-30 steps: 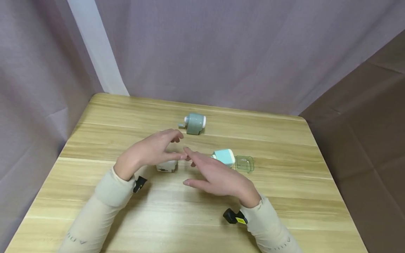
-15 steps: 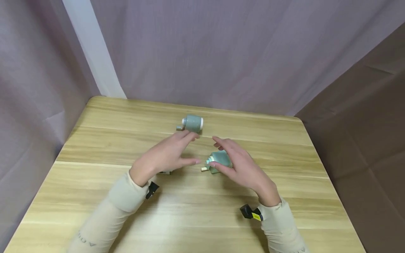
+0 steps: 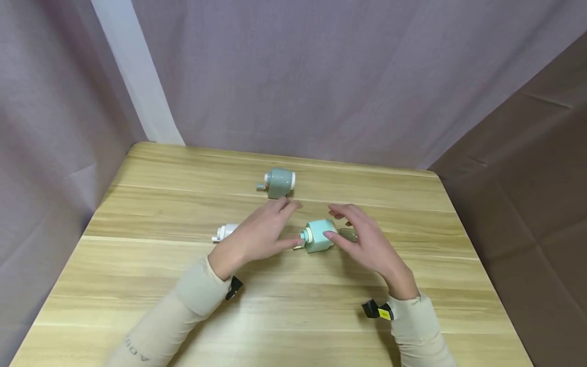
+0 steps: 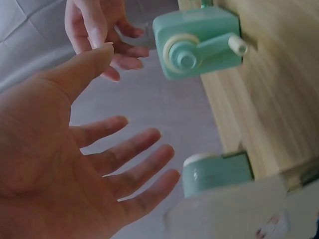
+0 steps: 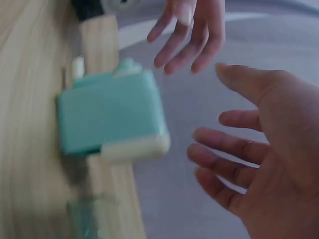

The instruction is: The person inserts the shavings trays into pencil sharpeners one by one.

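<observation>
A turquoise crank pencil sharpener point(image 3: 319, 235) stands on the table between my two hands, its crank facing left. My left hand point(image 3: 259, 232) hovers beside the crank, fingers spread and relaxed, holding nothing. To the right of the sharpener is my right hand point(image 3: 370, 244), also loosely spread, with its thumb overlapping the body in the head view. Both wrist views show gaps between the fingers and the turquoise sharpener point(image 4: 199, 45). A clear green plastic drawer point(image 3: 349, 234) lies just right of the sharpener, partly hidden by the right hand.
A grey-green crank sharpener point(image 3: 279, 183) stands farther back on the wooden table point(image 3: 183, 306). A white sharpener point(image 3: 227, 231) is partly covered by the left hand. Curtains point(image 3: 293, 76) hang behind the table's far edge, and brown cloth point(image 3: 527, 168) hangs at right.
Both hands have moved right; they were close together and have spread to either side of the turquoise sharpener. The white sharpener's crank end has come into sight behind the left hand.
</observation>
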